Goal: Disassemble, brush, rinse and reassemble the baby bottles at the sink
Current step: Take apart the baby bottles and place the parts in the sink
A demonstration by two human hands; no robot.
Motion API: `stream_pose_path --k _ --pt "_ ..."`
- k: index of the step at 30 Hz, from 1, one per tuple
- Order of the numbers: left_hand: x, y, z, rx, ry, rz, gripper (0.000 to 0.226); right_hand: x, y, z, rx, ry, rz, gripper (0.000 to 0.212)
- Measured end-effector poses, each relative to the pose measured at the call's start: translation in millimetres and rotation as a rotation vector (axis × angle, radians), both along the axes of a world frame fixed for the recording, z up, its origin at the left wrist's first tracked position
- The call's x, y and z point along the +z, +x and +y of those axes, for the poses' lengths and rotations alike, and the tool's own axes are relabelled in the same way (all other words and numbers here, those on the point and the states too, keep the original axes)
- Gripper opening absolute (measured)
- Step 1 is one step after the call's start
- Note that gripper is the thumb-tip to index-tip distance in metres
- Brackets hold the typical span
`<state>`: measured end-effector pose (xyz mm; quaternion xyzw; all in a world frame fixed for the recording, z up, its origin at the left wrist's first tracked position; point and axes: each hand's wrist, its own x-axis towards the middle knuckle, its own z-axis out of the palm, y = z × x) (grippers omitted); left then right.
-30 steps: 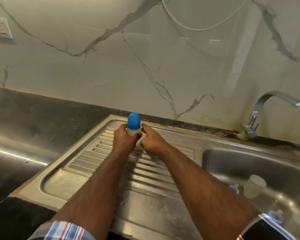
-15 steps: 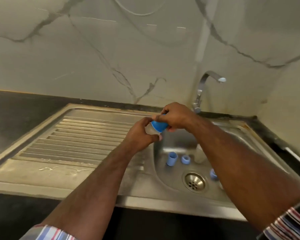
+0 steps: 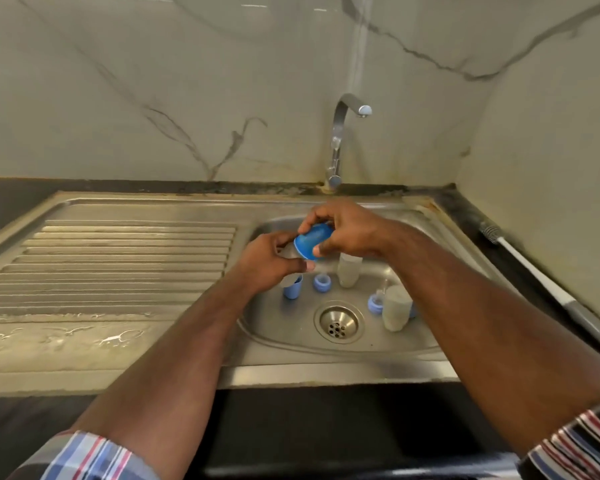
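Two hands: left (image 3: 269,263), right (image 3: 343,233). One blue cap (image 3: 312,241), on one bottle (image 3: 289,251) held between them. Two clear bottles in the basin: one (image 3: 349,270) at the back, one (image 3: 395,308) beside the drain. One blue cup-like cap (image 3: 292,289). Two blue rings: one (image 3: 321,282), another (image 3: 374,304); a further blue piece behind the nearer bottle, too hidden to count. One drain (image 3: 338,323). One tap (image 3: 340,140). One sink (image 3: 326,372). One brush (image 3: 520,258). Two plaid sleeves.
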<state>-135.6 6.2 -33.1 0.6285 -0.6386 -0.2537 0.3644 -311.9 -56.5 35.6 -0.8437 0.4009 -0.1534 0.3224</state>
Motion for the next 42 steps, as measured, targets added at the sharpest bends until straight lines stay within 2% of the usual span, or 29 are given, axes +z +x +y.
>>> stream_pose_path --k 2,3,5,7,10,13,17,19,21,24,26,27,32,34,36,37,40,42 --pt "-3 1 -4 0.008 0.013 -0.015 0.056 0 0 -2 -0.039 0.077 -0.069 0.038" --pt "-5 2 -6 0.015 0.014 -0.019 0.057 -1 1 -3 -0.083 0.117 -0.038 0.044" --pt "-8 4 -9 0.014 0.009 -0.014 0.056 -5 6 -3 -0.167 0.138 0.166 0.056" --pt "-8 5 -11 -0.004 0.018 -0.020 0.054 -10 10 -5 -0.159 0.109 0.225 0.054" --pt "-11 9 -14 -0.027 0.020 -0.022 0.052 -12 6 -10 -0.050 0.059 0.106 0.036" --pt "-13 11 -14 -0.041 0.034 -0.009 0.055 -11 3 -10 0.008 0.089 0.046 0.049" --pt "-14 11 -16 -0.041 0.061 -0.038 0.053 -15 4 -9 -0.009 0.111 -0.021 0.054" --pt "-14 10 -15 -0.023 0.055 -0.048 0.056 -16 5 -10 -0.030 0.236 -0.066 0.051" --pt "-14 10 -15 0.008 0.043 -0.070 0.060 -17 10 -10 -0.101 0.396 -0.006 0.042" --pt "-13 10 -15 -0.003 0.058 -0.068 0.055 -18 18 -12 -0.125 0.296 0.173 0.046" --pt "-13 11 -16 -0.011 0.070 -0.058 0.053 -19 17 -14 -0.055 0.202 0.133 0.033" --pt "-13 12 -16 -0.013 0.072 -0.052 0.052 -19 14 -15 -0.018 0.171 0.105 0.032" --pt "-13 12 -15 -0.037 0.096 -0.022 0.044 -19 10 -10 0.027 0.073 0.056 0.050" --pt "-12 12 -14 -0.041 0.101 -0.008 0.048 -20 10 -9 0.018 0.091 0.001 0.050" --pt "-12 10 -13 -0.027 0.089 -0.033 0.057 -18 10 -9 -0.027 0.229 -0.059 0.042" --pt "-12 10 -11 -0.015 0.084 -0.051 0.061 -18 11 -9 -0.069 0.304 -0.021 0.038" --pt "-11 9 -12 -0.020 0.096 -0.083 0.061 -18 15 -10 -0.128 0.348 0.187 0.050" --pt "-11 10 -13 -0.037 0.123 -0.081 0.058 -19 12 -14 -0.057 0.265 0.158 0.034"
